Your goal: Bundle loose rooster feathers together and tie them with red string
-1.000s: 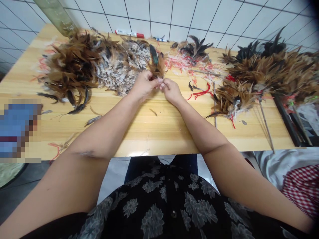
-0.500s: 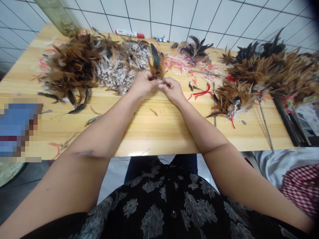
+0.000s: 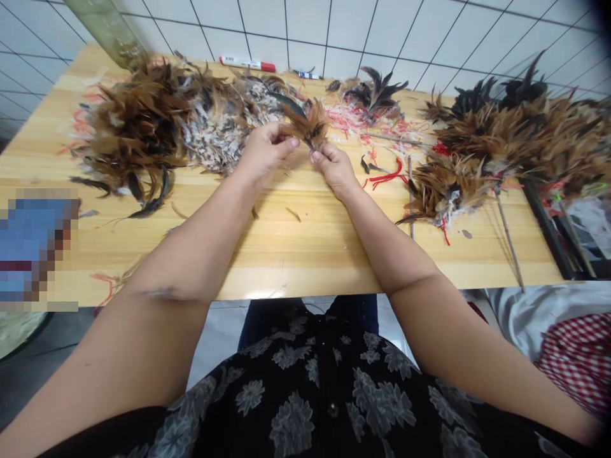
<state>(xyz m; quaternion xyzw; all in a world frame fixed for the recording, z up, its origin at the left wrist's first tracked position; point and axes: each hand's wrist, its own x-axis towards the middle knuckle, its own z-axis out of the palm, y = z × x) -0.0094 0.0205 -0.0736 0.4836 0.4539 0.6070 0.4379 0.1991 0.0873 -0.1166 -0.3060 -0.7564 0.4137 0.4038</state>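
A small bunch of brown feathers point(image 3: 312, 124) with one long dark feather leans to the left above the table. My right hand point(image 3: 337, 170) pinches its quill ends between thumb and fingers. Just left of the bunch is my left hand point(image 3: 267, 151), its thumb and forefinger apart and close to the feathers' left edge. Its other fingers are partly hidden. Behind that hand lies a heap of grey-white fluffy feathers point(image 3: 212, 137), beside a big pile of brown feathers point(image 3: 143, 127).
Red ties point(image 3: 387, 177) and thin sticks point(image 3: 510, 242) lie to the right, near more brown feather bundles point(image 3: 525, 137). A red-capped marker point(image 3: 245, 63) rests by the tiled wall. At the right edge stands a black tray point(image 3: 544, 229). Loose feathers dot the wooden table point(image 3: 305, 254).
My left hand has drawn back a little to the left and its fingers have parted. The feather bunch, upright before, now tilts left, held by my right hand.
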